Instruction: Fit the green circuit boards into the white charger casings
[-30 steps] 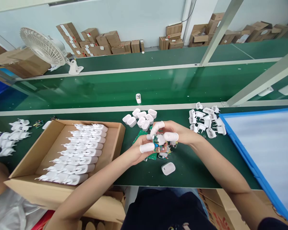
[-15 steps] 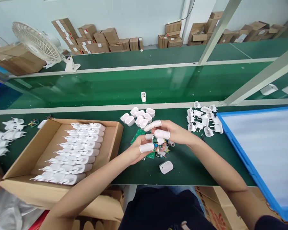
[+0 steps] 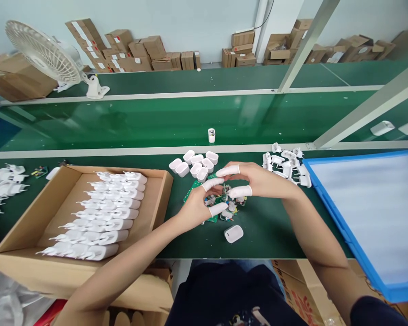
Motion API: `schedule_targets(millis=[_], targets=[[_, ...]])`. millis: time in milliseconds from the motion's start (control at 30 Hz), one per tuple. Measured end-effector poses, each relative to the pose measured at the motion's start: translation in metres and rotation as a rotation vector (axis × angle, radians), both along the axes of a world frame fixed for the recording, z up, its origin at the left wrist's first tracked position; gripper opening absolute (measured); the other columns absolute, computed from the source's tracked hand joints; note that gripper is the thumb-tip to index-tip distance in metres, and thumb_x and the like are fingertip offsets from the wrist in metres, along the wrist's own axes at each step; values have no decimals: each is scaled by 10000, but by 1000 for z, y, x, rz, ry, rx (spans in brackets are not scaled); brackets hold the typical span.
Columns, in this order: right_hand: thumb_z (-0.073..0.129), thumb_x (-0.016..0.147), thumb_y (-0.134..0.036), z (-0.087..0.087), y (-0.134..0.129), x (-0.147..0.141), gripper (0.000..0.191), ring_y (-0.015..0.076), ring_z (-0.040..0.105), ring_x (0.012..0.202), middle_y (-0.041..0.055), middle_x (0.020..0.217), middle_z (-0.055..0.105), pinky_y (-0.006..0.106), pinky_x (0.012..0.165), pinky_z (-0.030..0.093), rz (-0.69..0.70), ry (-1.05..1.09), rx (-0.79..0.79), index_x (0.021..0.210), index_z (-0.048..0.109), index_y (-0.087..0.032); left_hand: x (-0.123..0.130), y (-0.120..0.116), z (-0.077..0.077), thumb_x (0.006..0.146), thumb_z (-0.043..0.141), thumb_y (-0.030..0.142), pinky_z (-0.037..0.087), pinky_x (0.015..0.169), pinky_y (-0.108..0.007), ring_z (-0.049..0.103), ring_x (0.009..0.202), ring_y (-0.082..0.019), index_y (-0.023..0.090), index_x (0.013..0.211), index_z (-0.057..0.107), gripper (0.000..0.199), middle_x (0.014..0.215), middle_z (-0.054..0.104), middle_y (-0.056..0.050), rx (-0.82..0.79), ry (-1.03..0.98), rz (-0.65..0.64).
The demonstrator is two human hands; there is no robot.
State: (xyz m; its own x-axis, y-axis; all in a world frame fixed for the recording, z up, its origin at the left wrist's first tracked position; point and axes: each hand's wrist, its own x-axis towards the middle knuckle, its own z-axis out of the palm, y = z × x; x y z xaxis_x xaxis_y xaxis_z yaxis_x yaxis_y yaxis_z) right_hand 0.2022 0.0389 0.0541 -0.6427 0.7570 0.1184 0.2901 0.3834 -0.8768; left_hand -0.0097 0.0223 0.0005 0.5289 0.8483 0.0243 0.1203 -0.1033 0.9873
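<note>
White finger covers sit on the fingertips of both hands. My left hand (image 3: 194,206) is over the pile of small circuit boards (image 3: 229,210), its thumb and forefinger apart. Opposite it, my right hand (image 3: 260,179) appears to grip a small circuit board (image 3: 225,192) at the fingertips; the fingers partly hide it. Nearer the table's front edge lies a white charger housing (image 3: 234,233). Behind the hands, several white open-topped housings (image 3: 197,165) stand in a cluster.
At left a cardboard box (image 3: 54,199) holds rows of white plug parts (image 3: 102,213). White plug pieces (image 3: 287,165) lie at right beside a blue-rimmed tray (image 3: 329,217). One small housing (image 3: 211,135) stands on the back ledge. A white fan (image 3: 47,52) is clipped behind.
My hands have moved slightly apart at the fingertips, and the left forefinger and thumb have spread. The view has shifted slightly.
</note>
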Motion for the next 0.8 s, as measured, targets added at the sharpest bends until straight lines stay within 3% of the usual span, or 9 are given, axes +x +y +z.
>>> schedule_targets(millis=[167, 433, 800], targets=[[705, 786, -415, 3, -32, 2, 516, 226, 625, 947, 50, 1100, 603, 366, 803, 547, -216, -260, 131, 1260, 556, -275, 0, -6, -1, 710, 719, 238, 512, 938, -414, 641, 1012, -221, 199, 1146, 513, 484, 1082, 663, -68, 133, 125, 21], [702, 808, -342, -31, -77, 0, 502, 210, 594, 1085, 50, 1225, 563, 346, 905, 514, -399, -108, 174, 1266, 509, -273, 3, -18, 0, 737, 707, 259, 508, 878, -364, 626, 976, -209, 216, 1333, 395, 674, 1122, 663, -66, 207, 199, -72], [680, 823, -302, -44, -109, -11, 483, 222, 587, 1095, 69, 1209, 561, 371, 908, 516, -542, -104, 240, 1264, 488, -266, 7, -31, -3, 784, 666, 260, 488, 919, -362, 615, 1019, -212, 240, 1450, 223, 801, 1175, 646, -68, 359, 240, -184]])
